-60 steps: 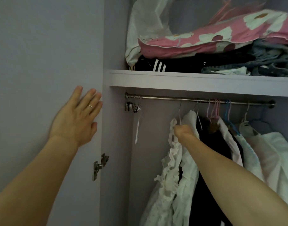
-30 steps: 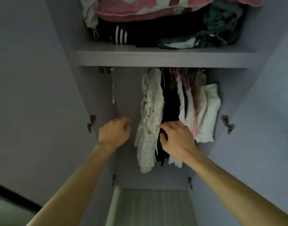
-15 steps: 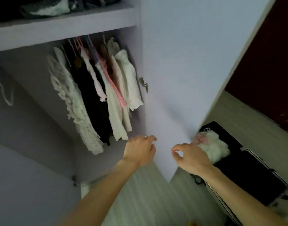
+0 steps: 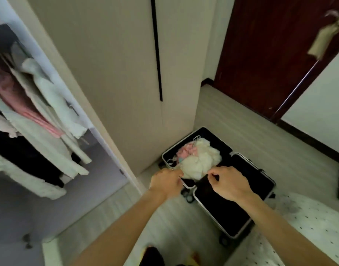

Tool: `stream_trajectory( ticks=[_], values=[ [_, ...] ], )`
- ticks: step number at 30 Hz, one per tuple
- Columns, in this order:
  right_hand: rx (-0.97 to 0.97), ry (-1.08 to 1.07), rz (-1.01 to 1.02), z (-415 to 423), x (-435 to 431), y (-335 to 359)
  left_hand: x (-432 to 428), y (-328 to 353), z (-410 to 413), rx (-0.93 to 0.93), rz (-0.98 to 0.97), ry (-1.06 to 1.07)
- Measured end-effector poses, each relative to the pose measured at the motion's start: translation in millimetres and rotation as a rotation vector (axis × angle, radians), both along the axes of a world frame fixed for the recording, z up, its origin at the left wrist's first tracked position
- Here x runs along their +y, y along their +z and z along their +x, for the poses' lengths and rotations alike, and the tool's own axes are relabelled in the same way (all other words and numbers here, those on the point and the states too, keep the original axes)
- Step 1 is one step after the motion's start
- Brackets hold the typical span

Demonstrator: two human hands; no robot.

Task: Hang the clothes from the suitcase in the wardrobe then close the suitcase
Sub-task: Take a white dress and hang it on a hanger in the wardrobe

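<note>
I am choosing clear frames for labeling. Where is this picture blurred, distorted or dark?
Head view: hanging clothes at left and door handle at top right are smeared by motion blur; suitcase, left hand and right hand look fairly sharp; the wide lens slants the wardrobe door; the wardrobe interior is dim.

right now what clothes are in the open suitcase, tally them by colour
white clothes bundle: 1
pink garment: 1
total: 2 in the suitcase; how many pieces the white bundle holds cannot be told
</note>
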State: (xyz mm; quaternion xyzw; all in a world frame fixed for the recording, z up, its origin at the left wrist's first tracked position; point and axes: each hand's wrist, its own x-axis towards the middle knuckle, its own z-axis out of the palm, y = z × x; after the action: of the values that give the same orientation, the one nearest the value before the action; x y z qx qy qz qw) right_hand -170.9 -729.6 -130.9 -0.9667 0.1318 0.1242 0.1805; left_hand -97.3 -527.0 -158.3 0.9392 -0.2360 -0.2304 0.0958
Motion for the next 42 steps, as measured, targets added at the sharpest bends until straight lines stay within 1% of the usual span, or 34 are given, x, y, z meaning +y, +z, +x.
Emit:
stream_trajectory(
  ticks=[3,7,9,15,18,21,24,25,26,29,30,32,34,35,37,38,40,42],
  values=[
    [0.01,-0.043,0.006,7.6,-42.6,-10.9,-36.3,-15.0,21.6,0.014,0.062,-0.03],
    [0.036,-0.127,0.061,23.7,-82.5,-33.0,-79.5,-41.3,56.5,0.063,0.132,-0.09],
    [0.057,-0.145,0.068,34.5,-93.9,-42.2,-93.9,-49.5,74.8,0.056,0.157,-0.133],
    [0.075,-0.227,0.061,90.9,-141.4,-73.4,-150.9,-84.5,151.3,0.021,0.168,-0.259],
    [0.081,-0.253,0.04,128.2,-164.8,-92.4,-171.4,-107.7,196.5,-0.002,0.148,-0.269],
    [0.08,-0.296,0.04,165.9,-190.6,-115.5,-185.3,-136.7,236.8,-0.018,0.116,-0.227],
    [0.094,-0.315,0.058,202.2,-214.4,-156.5,-189.5,-178.6,267.5,0.003,0.12,-0.198],
    [0.114,-0.321,0.062,220.1,-221.9,-182.6,-191.3,-204.1,282.6,0.018,0.145,-0.188],
    [0.103,-0.329,0.082,227.1,-225.8,-195.5,-188.4,-214.7,289.4,0.017,0.151,-0.184],
    [0.092,-0.361,0.113,256.5,-233.7,-268.3,-181.5,-280.7,310.4,-0.004,0.187,-0.157],
    [0.078,-0.38,0.124,260.6,-234.1,-284.6,-179.4,-293.2,314.5,-0.007,0.177,-0.147],
    [0.081,-0.404,0.134,275.2,-233.8,-366.2,-178.1,-370.0,321.1,0.017,0.195,-0.106],
    [0.092,-0.435,0.174,281.2,-231.9,-442.9,-176.2,-444.2,321.7,0.017,0.211,-0.116],
    [0.111,-0.45,0.19,282.5,-229.5,-465.1,-175.3,-468.4,321.3,0.028,0.216,-0.112],
    [0.182,-0.45,0.181,280.1,-221.1,-557.9,-169.5,-559.1,315.0,0.077,0.268,-0.097],
    [0.209,-0.434,0.182,279.1,-221.5,-582.5,-167.6,-581.9,315.1,0.087,0.281,-0.11],
    [0.323,-0.41,0.164,277.8,-217.1,-647.8,-165.4,-646.0,309.6,0.099,0.31,-0.107],
    [0.416,-0.32,0.09,283.3,-216.6,-703.3,-163.1,-700.2,305.5,0.108,0.317,-0.074]
  ],
)
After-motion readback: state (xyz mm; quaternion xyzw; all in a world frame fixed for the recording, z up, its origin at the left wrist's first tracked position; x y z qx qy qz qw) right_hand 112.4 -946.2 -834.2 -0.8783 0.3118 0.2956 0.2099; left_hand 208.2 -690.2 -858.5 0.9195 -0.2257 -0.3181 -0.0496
